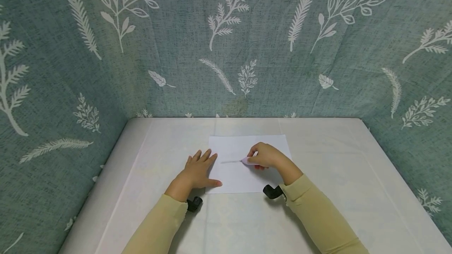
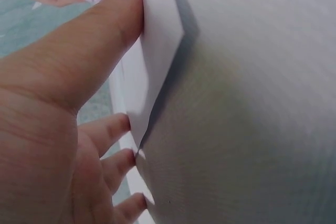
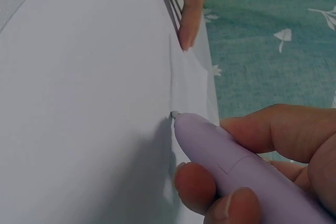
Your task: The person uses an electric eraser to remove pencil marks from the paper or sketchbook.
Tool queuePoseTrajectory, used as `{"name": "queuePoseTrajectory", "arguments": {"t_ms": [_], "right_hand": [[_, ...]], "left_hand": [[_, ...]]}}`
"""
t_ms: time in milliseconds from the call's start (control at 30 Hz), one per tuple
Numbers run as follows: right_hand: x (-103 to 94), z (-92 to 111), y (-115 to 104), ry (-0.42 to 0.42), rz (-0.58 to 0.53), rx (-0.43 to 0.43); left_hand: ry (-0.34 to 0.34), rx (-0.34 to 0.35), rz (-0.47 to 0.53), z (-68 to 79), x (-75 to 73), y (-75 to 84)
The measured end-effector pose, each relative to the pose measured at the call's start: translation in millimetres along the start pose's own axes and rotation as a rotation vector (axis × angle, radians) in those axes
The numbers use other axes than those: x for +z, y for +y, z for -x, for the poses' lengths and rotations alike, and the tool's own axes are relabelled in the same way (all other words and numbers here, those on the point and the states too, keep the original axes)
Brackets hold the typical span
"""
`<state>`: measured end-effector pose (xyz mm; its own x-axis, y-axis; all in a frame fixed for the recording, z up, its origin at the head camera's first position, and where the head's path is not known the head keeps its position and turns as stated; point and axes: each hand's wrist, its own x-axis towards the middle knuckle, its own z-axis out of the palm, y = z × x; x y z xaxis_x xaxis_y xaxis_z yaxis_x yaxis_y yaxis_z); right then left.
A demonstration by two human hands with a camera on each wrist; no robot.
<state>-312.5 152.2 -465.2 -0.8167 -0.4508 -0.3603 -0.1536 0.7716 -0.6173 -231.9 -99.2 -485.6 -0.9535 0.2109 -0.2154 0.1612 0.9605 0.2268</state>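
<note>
A white sheet of paper (image 1: 233,181) lies on the table. My left hand (image 1: 198,171) rests at its left edge with the fingers spread; the thumb (image 2: 113,14) lies on the paper in the left wrist view. My right hand (image 1: 266,155) grips a thick lavender pen-shaped tool (image 3: 226,158) between thumb and fingers, tilted. Its small grey tip (image 3: 175,114) is right at the sheet, at the right end of a thin grey line (image 1: 229,162). I cannot tell whether that line is drawn or cut.
The table (image 1: 169,140) has a white cover. Green-blue fabric (image 1: 183,69) with white leaf prints stands behind it and along both sides. A black wrist mount (image 1: 272,192) sits at the right sleeve, another black mount (image 1: 195,204) at the left sleeve.
</note>
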Motion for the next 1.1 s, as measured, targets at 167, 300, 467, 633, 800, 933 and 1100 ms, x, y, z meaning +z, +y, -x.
{"name": "queuePoseTrajectory", "arguments": {"t_ms": [167,300,467,633,800,933,1100], "right_hand": [[1.1,0.9,1.0,0.005,-0.002,-0.012],[0.8,1.3,1.0,0.013,-0.006,-0.016],[0.4,1.5,1.4,0.004,0.001,-0.023],[0.2,1.7,1.4,-0.005,0.005,-0.034],[0.9,0.9,1.7,-0.001,-0.003,-0.051],[1.5,0.3,2.1,0.004,-0.009,-0.06],[1.0,0.8,1.7,0.008,-0.003,-0.082]], "left_hand": [[0.003,-0.006,0.003,-0.5,0.2,0.1],[0.005,-0.003,0.01,-0.3,0.2,-0.2],[0.008,0.002,0.013,0.5,0.4,-0.1],[0.011,0.002,0.018,0.2,0.2,0.4],[0.009,-0.004,0.007,0.2,0.6,0.5],[0.006,-0.006,0.013,0.1,0.6,0.9],[0.004,-0.007,0.012,-0.1,0.8,0.8]]}}
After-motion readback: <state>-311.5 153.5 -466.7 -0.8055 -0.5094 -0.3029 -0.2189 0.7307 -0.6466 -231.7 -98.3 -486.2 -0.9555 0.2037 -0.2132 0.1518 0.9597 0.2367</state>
